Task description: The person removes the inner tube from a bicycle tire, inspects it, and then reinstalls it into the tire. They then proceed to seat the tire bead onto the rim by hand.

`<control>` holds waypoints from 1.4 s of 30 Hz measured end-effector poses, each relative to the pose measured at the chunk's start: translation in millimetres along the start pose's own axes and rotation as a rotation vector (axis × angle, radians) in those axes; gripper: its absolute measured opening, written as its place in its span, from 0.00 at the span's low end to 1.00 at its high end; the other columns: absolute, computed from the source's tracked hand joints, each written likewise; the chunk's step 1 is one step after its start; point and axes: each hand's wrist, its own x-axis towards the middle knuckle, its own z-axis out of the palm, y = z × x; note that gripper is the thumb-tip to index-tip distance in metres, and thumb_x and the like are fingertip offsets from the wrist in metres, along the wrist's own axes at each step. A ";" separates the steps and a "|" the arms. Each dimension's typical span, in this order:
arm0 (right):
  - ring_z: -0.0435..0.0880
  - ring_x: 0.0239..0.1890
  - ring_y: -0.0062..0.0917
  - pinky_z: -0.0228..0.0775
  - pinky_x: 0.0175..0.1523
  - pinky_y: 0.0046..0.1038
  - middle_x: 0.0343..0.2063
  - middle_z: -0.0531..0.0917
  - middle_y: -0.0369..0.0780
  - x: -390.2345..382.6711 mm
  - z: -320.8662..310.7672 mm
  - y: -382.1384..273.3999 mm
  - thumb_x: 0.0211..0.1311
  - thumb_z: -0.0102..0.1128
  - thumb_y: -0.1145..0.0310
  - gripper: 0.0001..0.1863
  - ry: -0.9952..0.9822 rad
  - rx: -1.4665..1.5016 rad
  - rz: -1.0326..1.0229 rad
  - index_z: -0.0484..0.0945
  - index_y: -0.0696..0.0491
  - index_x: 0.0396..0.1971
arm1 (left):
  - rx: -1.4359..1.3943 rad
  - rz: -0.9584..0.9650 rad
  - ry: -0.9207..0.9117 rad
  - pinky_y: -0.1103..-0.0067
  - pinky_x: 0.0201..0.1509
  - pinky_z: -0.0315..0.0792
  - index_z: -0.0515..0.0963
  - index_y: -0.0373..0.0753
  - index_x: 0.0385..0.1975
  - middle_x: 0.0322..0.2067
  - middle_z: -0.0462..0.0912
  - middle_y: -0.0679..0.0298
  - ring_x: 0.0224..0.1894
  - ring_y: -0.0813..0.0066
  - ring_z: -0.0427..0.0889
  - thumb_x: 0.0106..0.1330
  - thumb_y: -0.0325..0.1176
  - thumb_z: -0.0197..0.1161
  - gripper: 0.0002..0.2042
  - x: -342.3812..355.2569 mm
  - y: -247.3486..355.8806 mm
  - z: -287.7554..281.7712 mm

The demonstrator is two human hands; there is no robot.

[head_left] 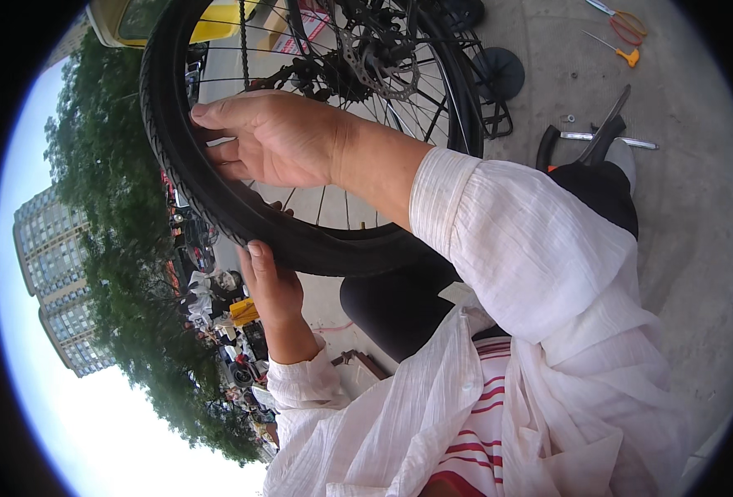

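A bicycle wheel with a black, treaded tyre stands before me, its thin spokes and brake disc showing. My right hand reaches across it from the right. Its thumb and bent fingers press at the tyre's inner edge, and some fingertips are hidden there. Lower down, my left hand is wrapped round the same tyre, thumb on the tread. Its fingertips show through on the spoke side. A brass-coloured valve stem stands near the bottom of the rim.
On the pavement at right lie red-handled scissors, an orange-handled driver, a black-handled tool and a metal bar. My black-clad knee is beneath the wheel. A yellow vehicle is behind it; trees and parked bikes lie beyond.
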 end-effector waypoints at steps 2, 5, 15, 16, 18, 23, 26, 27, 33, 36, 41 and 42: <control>0.81 0.49 0.28 0.72 0.57 0.30 0.46 0.82 0.42 4.3 -2.7 3.7 0.72 0.52 0.59 0.18 -0.037 0.007 0.055 0.77 0.57 0.50 | 0.164 0.013 0.040 0.70 0.60 0.70 0.56 0.34 0.67 0.55 0.75 0.51 0.55 0.62 0.77 0.72 0.45 0.57 0.32 -4.9 10.9 8.7; 0.82 0.47 0.26 0.73 0.56 0.29 0.45 0.82 0.42 3.5 3.2 -3.9 0.71 0.52 0.59 0.18 -0.005 -0.123 0.072 0.76 0.57 0.50 | 0.186 -0.029 0.070 0.71 0.61 0.69 0.55 0.30 0.67 0.56 0.73 0.52 0.56 0.64 0.76 0.72 0.39 0.59 0.31 -3.3 15.2 12.2; 0.80 0.34 0.16 0.75 0.41 0.21 0.34 0.83 0.35 -96.0 -52.1 25.6 0.66 0.56 0.69 0.11 0.240 -0.627 0.199 0.80 0.58 0.43 | 1.705 0.956 -0.625 0.56 0.66 0.64 0.78 0.35 0.47 0.50 0.78 0.53 0.59 0.53 0.74 0.56 0.38 0.66 0.20 53.4 130.7 26.5; 0.79 0.37 0.17 0.74 0.45 0.21 0.37 0.82 0.35 -108.6 -59.8 27.0 0.65 0.57 0.70 0.12 0.199 -0.614 0.302 0.80 0.58 0.45 | 1.794 0.883 -0.758 0.56 0.66 0.64 0.80 0.37 0.44 0.46 0.80 0.55 0.58 0.53 0.75 0.52 0.38 0.67 0.19 60.6 137.0 44.1; 0.80 0.40 0.20 0.74 0.48 0.23 0.40 0.82 0.36 -118.0 -68.8 44.8 0.64 0.57 0.71 0.13 0.159 -0.603 0.214 0.79 0.57 0.47 | 1.949 0.707 -0.994 0.53 0.65 0.63 0.82 0.38 0.40 0.46 0.80 0.55 0.56 0.51 0.77 0.43 0.35 0.68 0.20 77.8 147.9 60.7; 0.81 0.43 0.24 0.74 0.51 0.27 0.39 0.81 0.38 -125.3 -68.0 51.8 0.62 0.61 0.72 0.16 0.129 -0.630 0.160 0.78 0.59 0.49 | 2.007 0.542 -1.301 0.60 0.57 0.69 0.77 0.36 0.33 0.39 0.79 0.57 0.44 0.55 0.79 0.28 0.48 0.77 0.31 95.4 156.3 86.3; 0.82 0.37 0.34 0.74 0.47 0.33 0.37 0.80 0.44 -118.2 -60.0 54.2 0.55 0.67 0.64 0.21 0.099 -0.767 0.019 0.81 0.61 0.45 | 2.068 0.422 -1.367 0.64 0.50 0.70 0.75 0.35 0.33 0.35 0.78 0.59 0.37 0.59 0.78 0.22 0.53 0.74 0.35 99.3 153.3 90.1; 0.82 0.37 0.35 0.74 0.47 0.33 0.37 0.80 0.44 -117.8 -57.6 52.4 0.54 0.67 0.63 0.21 0.082 -0.817 0.030 0.81 0.61 0.45 | 2.078 0.422 -1.379 0.65 0.49 0.69 0.75 0.35 0.33 0.34 0.78 0.59 0.36 0.60 0.78 0.22 0.53 0.74 0.36 100.2 152.3 92.7; 0.83 0.39 0.34 0.74 0.46 0.32 0.38 0.80 0.42 -108.3 -52.9 42.7 0.53 0.70 0.62 0.23 0.011 -0.965 0.143 0.79 0.55 0.48 | 2.145 0.226 -1.437 0.67 0.49 0.68 0.76 0.37 0.35 0.32 0.77 0.62 0.32 0.62 0.75 0.21 0.52 0.76 0.37 109.2 151.2 102.8; 0.84 0.37 0.33 0.75 0.44 0.32 0.37 0.80 0.40 -103.3 -48.4 39.8 0.54 0.68 0.56 0.24 -0.044 -1.060 0.223 0.79 0.52 0.49 | 2.167 0.181 -1.442 0.68 0.49 0.68 0.77 0.38 0.35 0.31 0.77 0.62 0.31 0.61 0.75 0.19 0.51 0.78 0.37 111.6 152.7 106.1; 0.85 0.31 0.32 0.76 0.38 0.34 0.32 0.82 0.38 -87.1 -33.2 28.6 0.56 0.66 0.52 0.22 -0.132 -1.336 0.386 0.79 0.47 0.48 | 2.231 0.094 -1.339 0.68 0.50 0.69 0.80 0.38 0.29 0.26 0.78 0.64 0.32 0.62 0.76 0.17 0.49 0.79 0.33 113.0 149.6 109.8; 0.85 0.31 0.32 0.76 0.37 0.35 0.31 0.82 0.38 -86.8 -32.2 30.2 0.56 0.66 0.52 0.22 -0.111 -1.323 0.367 0.79 0.47 0.48 | 2.236 0.115 -1.329 0.68 0.50 0.69 0.80 0.38 0.27 0.25 0.78 0.64 0.32 0.62 0.76 0.17 0.49 0.79 0.32 111.3 150.0 109.3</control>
